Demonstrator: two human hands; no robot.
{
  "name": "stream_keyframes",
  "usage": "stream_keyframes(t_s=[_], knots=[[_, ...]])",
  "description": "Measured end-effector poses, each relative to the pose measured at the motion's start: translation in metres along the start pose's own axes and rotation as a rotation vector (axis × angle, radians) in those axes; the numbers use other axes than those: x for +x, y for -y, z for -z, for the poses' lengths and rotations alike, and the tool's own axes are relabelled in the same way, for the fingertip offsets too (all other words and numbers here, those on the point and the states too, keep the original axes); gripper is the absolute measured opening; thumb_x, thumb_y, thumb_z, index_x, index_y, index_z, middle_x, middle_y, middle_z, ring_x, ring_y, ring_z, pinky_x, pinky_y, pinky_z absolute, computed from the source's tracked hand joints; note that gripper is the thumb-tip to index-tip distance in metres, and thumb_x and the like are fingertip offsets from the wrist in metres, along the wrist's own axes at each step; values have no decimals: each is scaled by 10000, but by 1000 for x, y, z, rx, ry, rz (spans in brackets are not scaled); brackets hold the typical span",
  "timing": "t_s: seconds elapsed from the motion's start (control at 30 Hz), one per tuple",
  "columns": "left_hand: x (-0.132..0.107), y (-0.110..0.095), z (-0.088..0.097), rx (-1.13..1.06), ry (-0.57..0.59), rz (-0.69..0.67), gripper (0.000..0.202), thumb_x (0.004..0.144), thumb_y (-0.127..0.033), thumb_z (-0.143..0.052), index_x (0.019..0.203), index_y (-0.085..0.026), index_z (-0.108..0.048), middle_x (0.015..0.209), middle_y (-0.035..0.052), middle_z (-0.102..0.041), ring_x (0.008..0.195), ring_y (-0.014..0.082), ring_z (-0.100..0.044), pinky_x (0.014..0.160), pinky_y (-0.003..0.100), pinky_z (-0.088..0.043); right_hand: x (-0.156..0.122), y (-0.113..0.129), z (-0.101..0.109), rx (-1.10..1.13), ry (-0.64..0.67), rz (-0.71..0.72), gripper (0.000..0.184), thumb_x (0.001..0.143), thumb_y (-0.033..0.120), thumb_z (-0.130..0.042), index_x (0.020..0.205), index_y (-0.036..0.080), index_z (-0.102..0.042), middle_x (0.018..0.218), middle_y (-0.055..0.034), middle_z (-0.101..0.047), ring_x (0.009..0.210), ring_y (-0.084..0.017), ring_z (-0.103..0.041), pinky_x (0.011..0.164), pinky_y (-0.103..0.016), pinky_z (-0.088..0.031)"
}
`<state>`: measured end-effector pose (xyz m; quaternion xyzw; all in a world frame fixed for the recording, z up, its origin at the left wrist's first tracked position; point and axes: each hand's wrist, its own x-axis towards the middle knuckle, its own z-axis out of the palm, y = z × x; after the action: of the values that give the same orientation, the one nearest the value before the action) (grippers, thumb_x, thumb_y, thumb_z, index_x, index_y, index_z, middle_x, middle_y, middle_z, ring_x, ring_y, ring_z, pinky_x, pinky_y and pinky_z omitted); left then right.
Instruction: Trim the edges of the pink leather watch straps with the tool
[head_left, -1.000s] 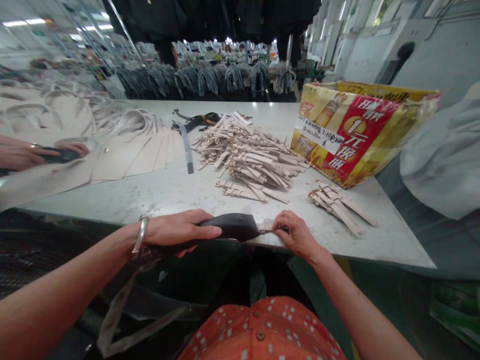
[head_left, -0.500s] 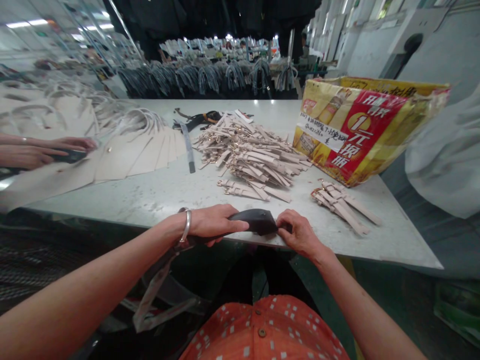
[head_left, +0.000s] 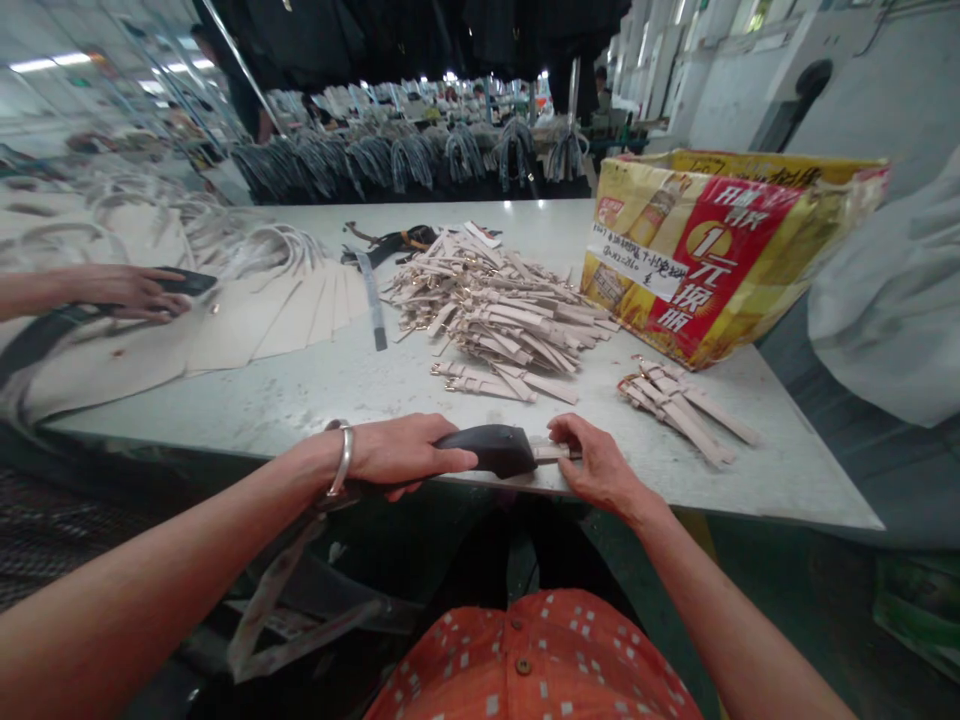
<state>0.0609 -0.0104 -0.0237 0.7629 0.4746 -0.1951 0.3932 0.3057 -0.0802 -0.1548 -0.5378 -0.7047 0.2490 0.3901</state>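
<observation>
My left hand (head_left: 397, 455) grips a black-handled tool (head_left: 487, 450) at the table's near edge. The tool's tip presses on a beige leather watch strap (head_left: 553, 452). My right hand (head_left: 600, 462) pinches that strap against the table edge, just beyond the tip. A large loose pile of beige straps with metal buckles (head_left: 495, 320) lies on the grey-white table (head_left: 225, 390) ahead of my hands. A smaller bunch of straps (head_left: 675, 410) lies nearer my right hand.
A yellow and red printed cardboard box (head_left: 712, 250) stands at the table's right. At the left, a co-worker's hand (head_left: 124, 290) holds a black tool over fanned pale leather strips (head_left: 285, 320). White cloth (head_left: 892, 300) hangs far right; racks of hanging straps stand behind.
The black tool has slid right along the strap, then back left a little, so the strap shows again beside its tip. The co-worker's hand has moved right and lifted its tool.
</observation>
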Motion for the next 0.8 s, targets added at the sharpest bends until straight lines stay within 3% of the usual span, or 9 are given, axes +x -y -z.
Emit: stream_keyframes(t_s=[0.23, 0.4, 0.53, 0.8], knots=[[12, -35, -5, 92, -79, -55, 463, 666, -623, -481, 747, -174, -560, 561, 8, -563, 412, 149, -495, 386, 245, -319, -1, -4, -1, 22, 0, -3, 624, 598, 37, -492, 1189, 232, -451, 953, -31, -587, 842, -157, -548, 772, -302, -448], [12, -16, -2, 30, -53, -43, 470, 687, -639, -454, 747, -183, -546, 534, -1, -553, 391, 140, -477, 376, 242, -326, -1, -3, -1, 22, -14, -10, 632, 600, 39, -489, 1205, 218, -452, 978, -40, -572, 858, -155, -538, 770, -290, -453], [2, 2, 0, -53, -24, 11, 473, 698, -653, -436, 760, -192, -521, 526, -14, -533, 377, 134, -469, 364, 239, -335, -1, -2, -2, -37, -11, 31, 505, 603, 44, -492, 1082, 197, -535, 927, -39, -566, 804, -154, -526, 742, -289, -442], [5, -11, -4, 50, -81, -27, 504, 696, -647, -428, 814, -175, -560, 552, -8, -556, 392, 138, -481, 379, 249, -340, 2, 1, -2, -53, -4, 25, 436, 602, 49, -494, 1007, 194, -560, 915, -43, -570, 782, -160, -529, 706, -285, -442]])
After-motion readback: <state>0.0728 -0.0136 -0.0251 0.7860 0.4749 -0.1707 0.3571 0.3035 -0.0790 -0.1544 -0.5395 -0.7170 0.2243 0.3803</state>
